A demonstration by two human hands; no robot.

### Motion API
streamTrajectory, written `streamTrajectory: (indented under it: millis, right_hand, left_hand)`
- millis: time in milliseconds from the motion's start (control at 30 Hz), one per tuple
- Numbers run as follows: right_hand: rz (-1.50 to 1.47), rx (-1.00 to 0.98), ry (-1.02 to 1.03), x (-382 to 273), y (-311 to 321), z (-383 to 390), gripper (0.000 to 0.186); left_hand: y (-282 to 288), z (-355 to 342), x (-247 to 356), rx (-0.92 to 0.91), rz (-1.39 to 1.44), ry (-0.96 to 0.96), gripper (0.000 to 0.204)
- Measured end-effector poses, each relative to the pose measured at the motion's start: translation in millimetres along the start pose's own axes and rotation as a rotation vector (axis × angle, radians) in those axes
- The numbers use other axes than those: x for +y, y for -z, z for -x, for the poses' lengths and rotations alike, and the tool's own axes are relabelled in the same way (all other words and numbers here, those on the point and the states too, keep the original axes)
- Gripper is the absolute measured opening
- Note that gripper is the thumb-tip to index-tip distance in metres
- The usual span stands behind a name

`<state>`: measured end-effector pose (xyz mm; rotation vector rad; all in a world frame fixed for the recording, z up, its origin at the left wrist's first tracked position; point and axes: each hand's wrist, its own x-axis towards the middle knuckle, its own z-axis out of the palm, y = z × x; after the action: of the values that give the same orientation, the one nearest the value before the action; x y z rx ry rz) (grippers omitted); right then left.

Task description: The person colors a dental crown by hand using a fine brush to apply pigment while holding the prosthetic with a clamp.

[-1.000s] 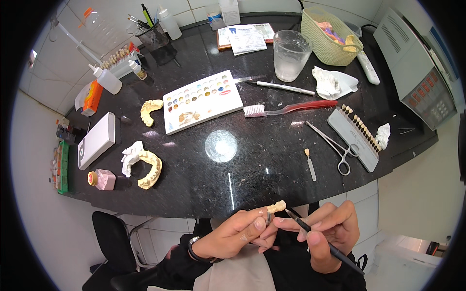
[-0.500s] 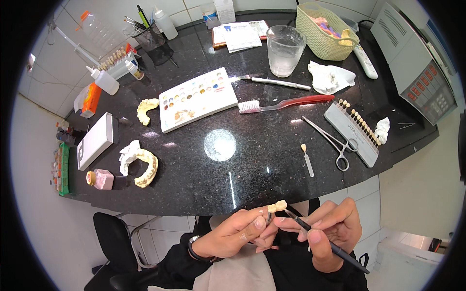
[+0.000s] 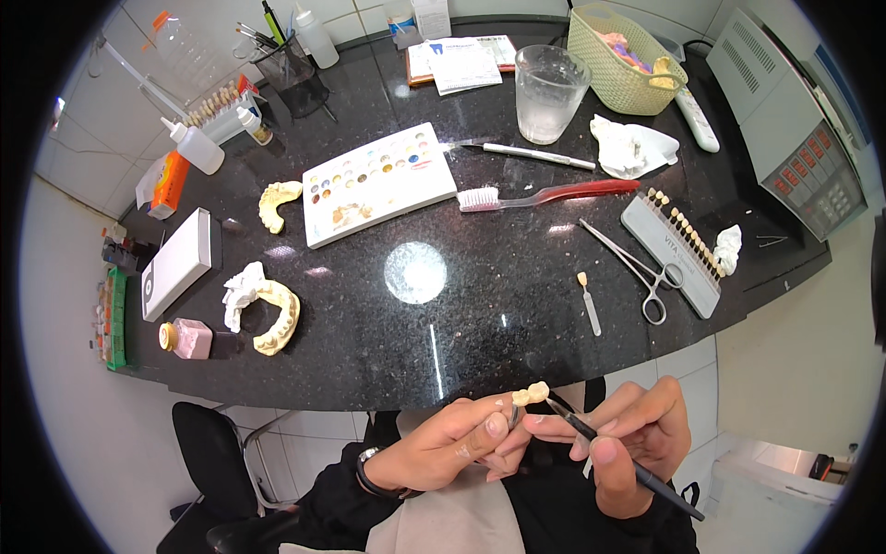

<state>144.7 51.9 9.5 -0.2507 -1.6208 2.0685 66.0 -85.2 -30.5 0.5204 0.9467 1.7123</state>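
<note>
A small cream-coloured dental bridge of joined teeth (image 3: 531,394) is held raised just off the near edge of the counter. A thin black brush with a fine tip (image 3: 616,455) is slanted from lower right, its tip set against the bridge's right side.

A mixing palette (image 3: 378,182) is lying on the countertop (image 3: 461,314), with a toothbrush (image 3: 544,195) to its right and a dental cast (image 3: 275,203) to its left. Behind the toothbrush a cup (image 3: 548,91) is standing, left of a basket (image 3: 623,60). Forceps (image 3: 637,268) are lying just left of the shade guide (image 3: 678,247).

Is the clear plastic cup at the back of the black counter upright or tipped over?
Upright. The clear plastic cup stands on its base on the black counter, its open rim facing up, beside the woven yellow basket.
</note>
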Motion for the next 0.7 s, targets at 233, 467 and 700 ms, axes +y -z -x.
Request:
streamTrajectory:
  millis: [233,467,700]
  right_hand:
    - [-0.090,-0.194,-0.019,0,16,3,0.014]
    - [-0.126,-0.039,-0.043,-1,10,6,0.014]
    - [-0.071,-0.110,-0.009,1,12,4,0.016]
  left_hand:
    - [7,4,0,-0.022,0.060,0.038,0.042]
    - [8,3,-3,-0.052,0.069,0.035,0.044]
    - [1,2,4,0.012,0.069,0.036,0.045]
